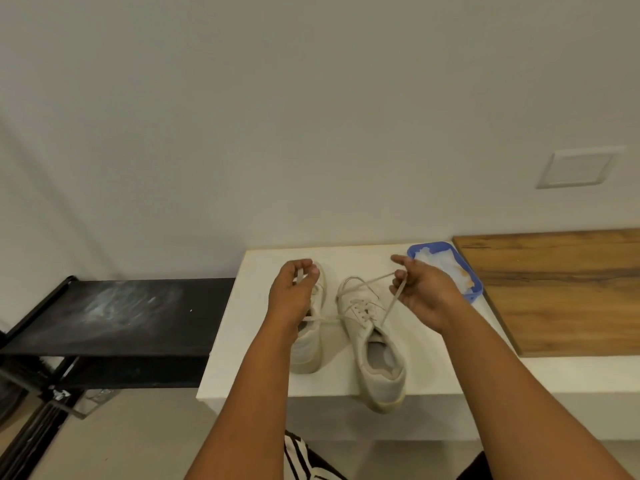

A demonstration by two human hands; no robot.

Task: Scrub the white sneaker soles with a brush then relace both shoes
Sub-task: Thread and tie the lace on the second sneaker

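Observation:
Two white sneakers stand side by side on a white ledge [263,265], toes toward the wall. The right sneaker [372,344] has its heel hanging over the ledge's front edge; the left sneaker [310,344] is partly hidden behind my left forearm. A white lace [377,279] runs from the right sneaker's eyelets out to both sides. My left hand [292,292] is closed on one lace end above the left sneaker. My right hand [420,292] pinches the other end, pulled up and to the right. No brush is in view.
A blue plastic tray [472,292] holding white cloth or foam sits behind my right hand by the wall. A wooden board [561,292] lies to the right on the ledge. A black shoe rack [114,313] stands lower at the left. Striped fabric shows at the bottom.

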